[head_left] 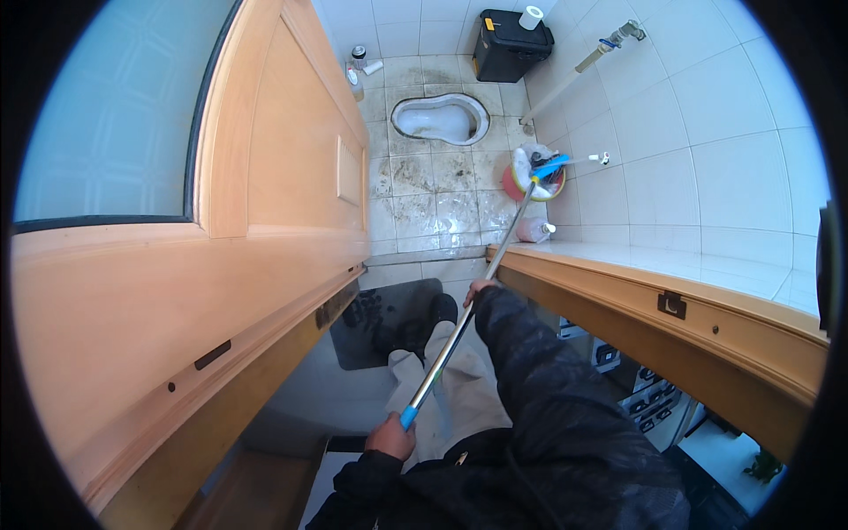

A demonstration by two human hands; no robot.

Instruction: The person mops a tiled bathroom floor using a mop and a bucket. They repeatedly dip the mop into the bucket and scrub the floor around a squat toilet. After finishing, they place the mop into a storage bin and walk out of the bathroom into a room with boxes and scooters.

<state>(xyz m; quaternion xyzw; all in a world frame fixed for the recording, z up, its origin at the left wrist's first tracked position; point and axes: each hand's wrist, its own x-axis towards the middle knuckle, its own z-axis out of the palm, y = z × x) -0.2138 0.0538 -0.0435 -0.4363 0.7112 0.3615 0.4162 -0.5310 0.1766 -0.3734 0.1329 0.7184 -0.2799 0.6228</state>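
A dark jacket (574, 433) lies nearest the camera, its sleeves leading to two bare hands on one long-handled cleaning tool. The left hand (389, 438), the closer one to the body, has its fingers wrapped round the blue grip at the metal pole's (453, 334) lower end. Farther along, the right hand (478, 291) curls round the bare metal, so both grips are narrow and filled by the pole. Below it, dark shoes (412, 336) stand on a dark mat (360, 357) short of the tiled floor's near edge.

The pole's long axis is the relation that counts: it slants away from the left hand toward the upper right, over the raised sill and past the end of the wooden door frame (662, 300). The right hand is the nearer to the tool's blue head (551, 168), which lies ahead of it and slightly to its right.

A bottle of pinkish liquid (533, 230) stands by the tiled floor's right edge. Beyond it, the head is at the reddish bucket (512, 184) along that same edge; whether it touches the rim cannot be told. Farther off, left of the bucket, a squat toilet (396, 119) is set into the floor, and a black lidded bin (511, 51) occupies the far right corner.
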